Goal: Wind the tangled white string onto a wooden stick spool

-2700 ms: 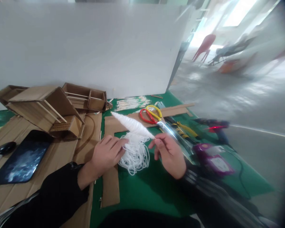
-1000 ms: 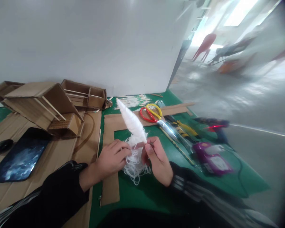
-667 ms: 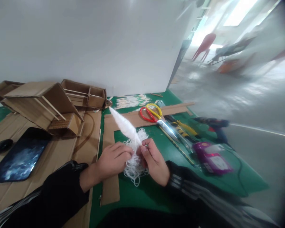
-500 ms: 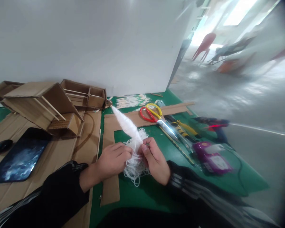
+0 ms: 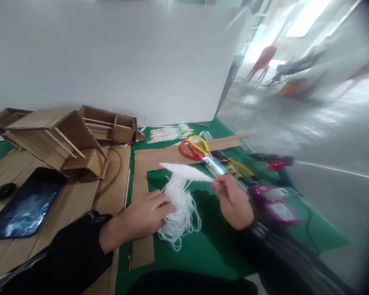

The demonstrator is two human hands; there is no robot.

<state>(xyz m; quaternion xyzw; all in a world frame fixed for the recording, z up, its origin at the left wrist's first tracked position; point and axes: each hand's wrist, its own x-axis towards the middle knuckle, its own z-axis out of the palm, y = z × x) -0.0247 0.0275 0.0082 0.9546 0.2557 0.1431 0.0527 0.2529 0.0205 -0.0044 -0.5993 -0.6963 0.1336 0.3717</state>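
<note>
My right hand [image 5: 235,200] pinches the right tip of a white spindle wound with string [image 5: 187,172], which lies nearly level in the air above the green table [image 5: 203,250]. Beneath its left part is a loose heap of white string [image 5: 180,209]. My left hand [image 5: 149,213] rests at the left side of this heap, fingers curled onto the strands. Scissors with a red and a yellow handle [image 5: 213,164] lie just behind the spindle.
Cardboard boxes [image 5: 46,121] and a dark tablet [image 5: 29,205] are at the left. Thin sticks [image 5: 170,133] lie by the white board [image 5: 126,61]. Yellow-handled pliers [image 5: 241,167], a glue gun [image 5: 276,164] and a purple package [image 5: 276,207] are at the right.
My right hand has moved right with the spindle, which has swung from steeply slanted to nearly level. My left hand has stayed by the string heap, now more exposed.
</note>
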